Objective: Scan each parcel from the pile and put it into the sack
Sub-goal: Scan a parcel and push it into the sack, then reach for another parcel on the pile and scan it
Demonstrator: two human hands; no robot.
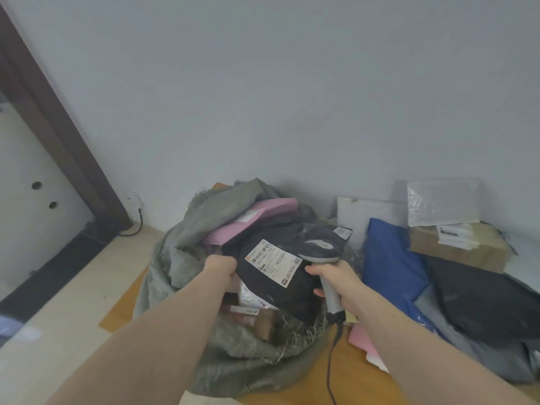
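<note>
The black parcel point(277, 273) is held over the mouth of the grey sack point(233, 361), pinched at its left edge by the curled fingers of the left hand point(220, 266), its label point(273, 263) turned upward. The scanner point(327, 276) is gripped by its handle in the closed right hand point(336, 283), its head lying just beyond those fingers, above the parcel's right end. The parcel's long axis runs between the two hands, with the sack opening directly below the left fingers, so release is judged to require only a short lowering.
</note>
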